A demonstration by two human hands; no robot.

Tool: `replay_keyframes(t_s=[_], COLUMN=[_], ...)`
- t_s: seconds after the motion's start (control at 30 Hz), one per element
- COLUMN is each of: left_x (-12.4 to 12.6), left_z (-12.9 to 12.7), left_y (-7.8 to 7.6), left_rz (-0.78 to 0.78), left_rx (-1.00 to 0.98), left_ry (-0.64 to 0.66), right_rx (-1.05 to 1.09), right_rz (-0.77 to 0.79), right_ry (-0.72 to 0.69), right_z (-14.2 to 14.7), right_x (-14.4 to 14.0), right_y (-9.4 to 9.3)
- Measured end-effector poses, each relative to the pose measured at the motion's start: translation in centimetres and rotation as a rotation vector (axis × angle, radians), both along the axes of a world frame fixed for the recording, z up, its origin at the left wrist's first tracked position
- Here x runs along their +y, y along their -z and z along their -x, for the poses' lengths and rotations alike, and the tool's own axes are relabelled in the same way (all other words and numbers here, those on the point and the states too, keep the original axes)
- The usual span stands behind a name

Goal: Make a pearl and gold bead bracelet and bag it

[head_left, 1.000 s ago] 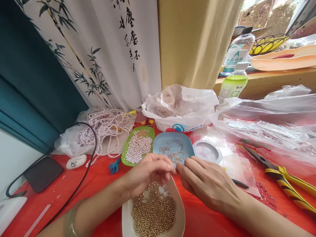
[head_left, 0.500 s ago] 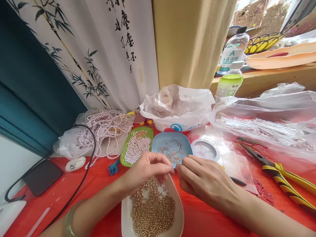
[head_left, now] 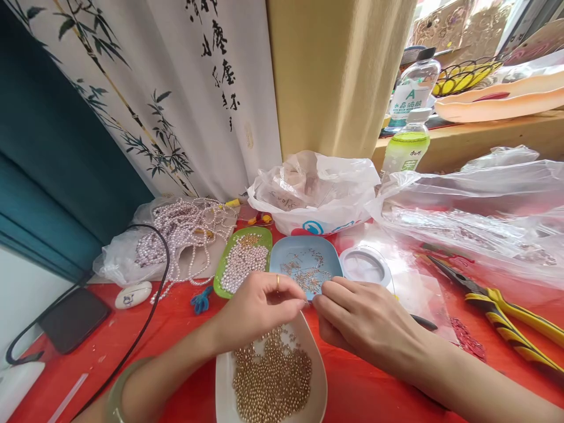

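My left hand (head_left: 258, 308) and my right hand (head_left: 365, 320) meet fingertip to fingertip above the far end of a white dish (head_left: 224, 385) heaped with small gold beads (head_left: 273, 379). Both pinch something tiny between thumb and finger; it is too small to name, possibly a thin pin or a bead. Just beyond the fingers lies a blue dish (head_left: 328, 252) of fine metal pins. A green dish (head_left: 220, 276) of pale pearls sits to its left. A ring shows on my left hand and a jade bangle (head_left: 115, 395) on that wrist.
Pearl strands (head_left: 185, 226) lie on a plastic bag at back left. A white plastic bag (head_left: 315, 191), a round clear lid (head_left: 365, 265), clear plastic sheets (head_left: 476, 205), yellow-handled pliers (head_left: 506, 320), two bottles (head_left: 408, 144), a black cable (head_left: 145, 317) and a dark phone (head_left: 73, 320) surround the red table (head_left: 370, 393).
The camera drifted slightly right and down. My hands stayed pinched together over the gold beads, shifting a little; the left hand turned so its ring shows.
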State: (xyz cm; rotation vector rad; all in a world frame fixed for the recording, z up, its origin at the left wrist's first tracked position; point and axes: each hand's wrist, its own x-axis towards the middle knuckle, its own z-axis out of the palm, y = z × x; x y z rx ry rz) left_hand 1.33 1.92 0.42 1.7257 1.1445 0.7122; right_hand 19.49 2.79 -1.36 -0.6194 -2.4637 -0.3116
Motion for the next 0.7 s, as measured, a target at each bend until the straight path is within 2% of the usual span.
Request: replay_keyframes(t_s=[0.13, 0.3, 0.43, 0.7], left_x=[-0.15, -0.17, -0.06, 0.01], left_z=[0.19, 0.46, 0.56, 0.61], left_y=[-0.27, -0.39, -0.29, -0.23], left_rz=[-0.267, -0.464, -0.518, -0.524], left_rx=[0.174, 0.302, 0.307, 0.277], left_ry=[0.070, 0.153, 0.168, 0.163], right_rx=[-0.021, -0.022, -0.011, 0.017], right_rz=[-0.010, -0.011, -0.001, 0.000], right_ry=[-0.001, -0.003, -0.005, 0.004], right_z=[-0.09, -0.07, -0.05, -0.04], right_x=[0.01, 0.18, 0.34, 0.20], right_y=[-0.05, -0.02, 0.08, 0.04])
